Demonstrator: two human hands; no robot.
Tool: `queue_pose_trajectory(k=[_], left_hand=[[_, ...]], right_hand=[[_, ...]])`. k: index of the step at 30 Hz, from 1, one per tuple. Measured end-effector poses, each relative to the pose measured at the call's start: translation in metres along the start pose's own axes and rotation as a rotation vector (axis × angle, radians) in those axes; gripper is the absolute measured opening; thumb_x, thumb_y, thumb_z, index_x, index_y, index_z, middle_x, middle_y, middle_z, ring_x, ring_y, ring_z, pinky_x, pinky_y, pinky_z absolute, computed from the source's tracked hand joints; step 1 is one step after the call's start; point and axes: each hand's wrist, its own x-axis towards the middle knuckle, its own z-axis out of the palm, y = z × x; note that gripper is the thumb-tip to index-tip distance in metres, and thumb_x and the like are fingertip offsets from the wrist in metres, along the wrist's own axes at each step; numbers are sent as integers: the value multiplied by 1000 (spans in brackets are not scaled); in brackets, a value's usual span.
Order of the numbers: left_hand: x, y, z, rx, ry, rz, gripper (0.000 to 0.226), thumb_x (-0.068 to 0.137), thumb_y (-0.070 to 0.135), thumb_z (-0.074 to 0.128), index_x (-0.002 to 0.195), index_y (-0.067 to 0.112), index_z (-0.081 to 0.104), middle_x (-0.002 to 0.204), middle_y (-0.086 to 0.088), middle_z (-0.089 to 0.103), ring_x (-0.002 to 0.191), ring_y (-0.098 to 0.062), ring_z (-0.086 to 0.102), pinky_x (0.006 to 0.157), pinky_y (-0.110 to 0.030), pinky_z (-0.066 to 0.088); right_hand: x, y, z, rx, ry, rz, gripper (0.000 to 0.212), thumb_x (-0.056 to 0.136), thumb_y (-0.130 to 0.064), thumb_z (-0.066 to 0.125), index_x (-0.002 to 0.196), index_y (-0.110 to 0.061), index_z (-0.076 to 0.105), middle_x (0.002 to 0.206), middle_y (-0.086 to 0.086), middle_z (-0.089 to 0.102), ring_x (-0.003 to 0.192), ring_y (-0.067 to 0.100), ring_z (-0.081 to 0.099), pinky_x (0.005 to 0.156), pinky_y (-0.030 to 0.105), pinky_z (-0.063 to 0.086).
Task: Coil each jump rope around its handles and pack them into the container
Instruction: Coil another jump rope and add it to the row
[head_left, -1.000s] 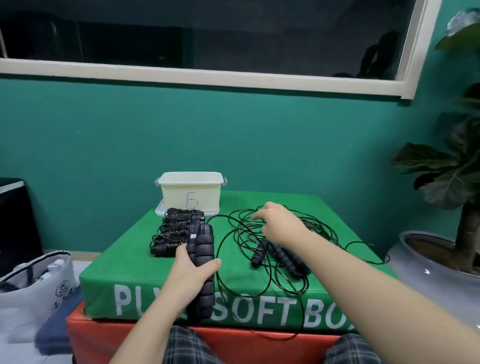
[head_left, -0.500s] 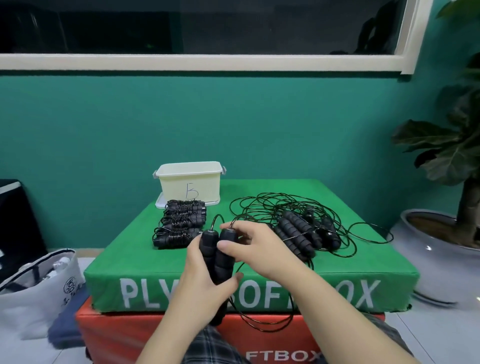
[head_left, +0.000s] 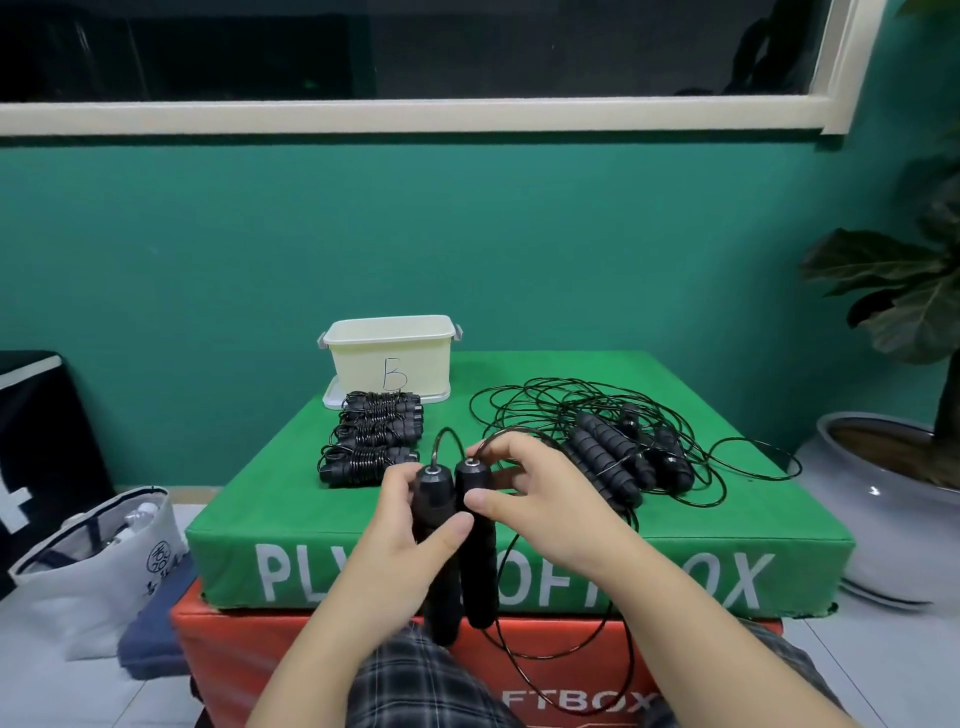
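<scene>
Two ribbed black foam handles (head_left: 457, 545) stand side by side, upright, metal-capped ends up, above the front edge of the green padded box (head_left: 291, 499). The left hand (head_left: 400, 530) wraps round them, thumb across the front; the right hand (head_left: 540, 504) pinches the right handle's top, where thin glossy black cord (head_left: 511, 613) leaves and loops below. Four coiled jump ropes (head_left: 371, 444) lie before the cream plastic container (head_left: 392, 353); its inside is hidden. Uncoiled ropes (head_left: 618, 447) lie tangled right.

wall (head_left: 208, 249) teal | window (head_left: 363, 47) dark (cream frame) | floor (head_left: 52, 686) — pale tiles
</scene>
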Motion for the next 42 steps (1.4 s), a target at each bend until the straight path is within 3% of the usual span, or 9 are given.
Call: queue_pose_trajectory(k=[10, 13, 17, 21, 24, 29, 32, 36, 42], left_hand=[[5, -2, 15, -516, 305, -119, 49, 75, 2, 73, 119, 17, 56, 111, -9, 68, 108, -28, 62, 97, -45, 48], [6, 1, 18, -675, 402, -124, 40, 83, -9, 60, 121, 5, 54, 112, -18, 65, 104, -31, 63, 93, -45, 49], [6, 5, 22, -833, 467, -60, 38, 84, -8, 56, 120, 5, 53, 105, -11, 65, 97, -21, 64, 83, -33, 55], [6, 5, 20, -889, 509, -5, 53, 80, 3, 59, 131, 2, 44, 122, -18, 60, 109, -25, 62, 88, -37, 54], [4, 7, 14, -780, 417, -42, 51, 77, 17, 62, 125, 3, 51, 119, -17, 63, 110, -27, 63, 82, -35, 56], [-1, 14, -17, -30, 161, -365, 59, 77, 60, 43, 79, 5, 64, 63, -7, 70, 46, -16, 63, 40, -22, 43], [-1, 13, -27, 97, 353, -216, 55, 85, 54, 49, 60, 7, 61, 39, 0, 46, 33, -12, 39, 40, -21, 30], [0, 6, -26, 294, 571, 108, 25, 87, 31, 62, 68, 16, 56, 63, 9, 50, 62, -7, 45, 63, -22, 34], [0, -3, -15, 107, 279, 83, 48, 78, 76, 36, 109, 43, 51, 100, 20, 63, 94, 7, 58, 79, -17, 44]], right_hand=[[-3, -5, 13, -64, -72, -54, 44, 90, -10, 62, 130, -26, 54, 132, -14, 55, 121, -6, 49, 108, 20, 35], [-6, -4, 16, -231, -261, -115, 77, 87, -12, 62, 150, -31, 22, 149, -17, 28, 134, -11, 22, 110, 6, 14], [-7, 7, 23, -638, -275, -170, 109, 77, -28, 68, 135, -58, -20, 156, -6, 11, 143, 12, 5, 119, 37, 9], [-5, 17, 28, -726, -57, -119, 91, 73, -28, 67, 148, -35, 17, 138, -2, 34, 129, 21, 27, 111, 40, 26], [-5, 17, 25, -643, 64, -119, 47, 71, -20, 62, 114, -20, 44, 110, -2, 47, 105, 23, 43, 87, 37, 40], [2, 22, -3, -727, 135, -86, 30, 71, -18, 56, 98, -24, 44, 102, -4, 49, 96, 23, 44, 75, 35, 41], [0, 27, -14, -791, 120, -82, 31, 72, -17, 55, 100, -23, 44, 101, -5, 46, 95, 22, 41, 74, 36, 40], [-1, 26, -19, -872, 86, -148, 39, 73, -15, 56, 110, -22, 48, 101, -4, 46, 94, 22, 41, 77, 38, 40], [0, 20, -18, -865, 92, -299, 46, 66, -14, 59, 110, -20, 52, 95, -2, 49, 84, 22, 40, 71, 40, 42]])
